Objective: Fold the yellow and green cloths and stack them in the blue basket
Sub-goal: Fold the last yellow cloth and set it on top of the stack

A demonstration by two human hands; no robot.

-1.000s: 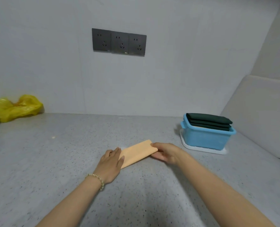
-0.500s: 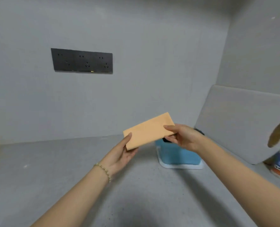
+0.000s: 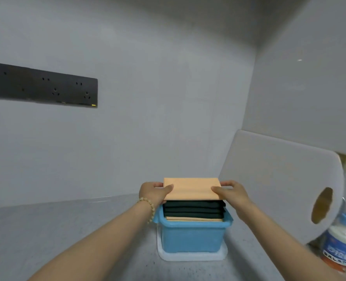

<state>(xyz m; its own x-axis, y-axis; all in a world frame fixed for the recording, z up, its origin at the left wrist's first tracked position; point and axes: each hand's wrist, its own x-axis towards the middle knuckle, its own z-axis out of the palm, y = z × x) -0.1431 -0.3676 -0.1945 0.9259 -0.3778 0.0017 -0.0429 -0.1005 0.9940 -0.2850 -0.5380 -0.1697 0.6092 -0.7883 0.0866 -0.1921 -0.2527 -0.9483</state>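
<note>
Pale orange-yellow fabric, a folded yellow cloth (image 3: 191,188), is held flat and level just above a blue basket (image 3: 192,236) on a grey speckled counter (image 3: 46,240). The left hand (image 3: 153,192) pinches the cloth's left edge, thumb on top and fingers beneath; the right hand (image 3: 232,192) pinches the right edge the same way. A beaded bracelet (image 3: 147,207) circles the left wrist. Inside the basket, folded dark green cloths (image 3: 193,208) lie stacked on another yellow cloth (image 3: 193,219), rising past the rim. The basket sits on a white tray (image 3: 190,255). Far right stand a paper towel roll (image 3: 289,179) and a blue-capped bottle (image 3: 342,238).

The step in hand appears to be stacking. The next move likely calls for lowering the cloth squarely onto the green pile, then releasing both edges together so it stays flat.
</note>
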